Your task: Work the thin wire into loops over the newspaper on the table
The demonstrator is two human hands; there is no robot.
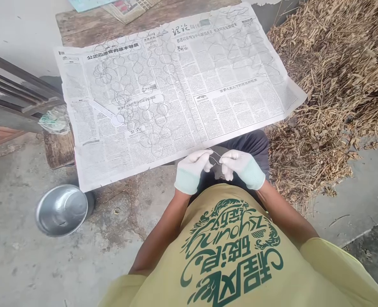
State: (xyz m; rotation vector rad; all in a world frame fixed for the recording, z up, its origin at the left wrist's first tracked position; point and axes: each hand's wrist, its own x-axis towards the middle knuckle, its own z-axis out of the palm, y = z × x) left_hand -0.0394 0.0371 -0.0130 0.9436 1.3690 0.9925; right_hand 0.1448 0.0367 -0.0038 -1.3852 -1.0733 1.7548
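Both my hands wear white gloves with pale green cuffs and meet in front of my lap, just off the newspaper's near edge. My left hand (195, 167) pinches a thin bent wire (214, 152) between thumb and fingertips. On the other side, my right hand (236, 165) is closed on the same wire near its curved part. Beyond them a spread newspaper (172, 140) covers a wooden table. Many thin wires bent into loops (155, 138) lie on its left and middle, while looser wavy wires (236, 49) lie at the upper right.
A white stick-like thing with a round end (118, 120) rests on the newspaper. On the floor at left stands a metal pot (62, 211). A crumpled plastic bag (55, 120) sits by a wooden chair (22, 85). Dry plant stalks (336, 85) are heaped at right.
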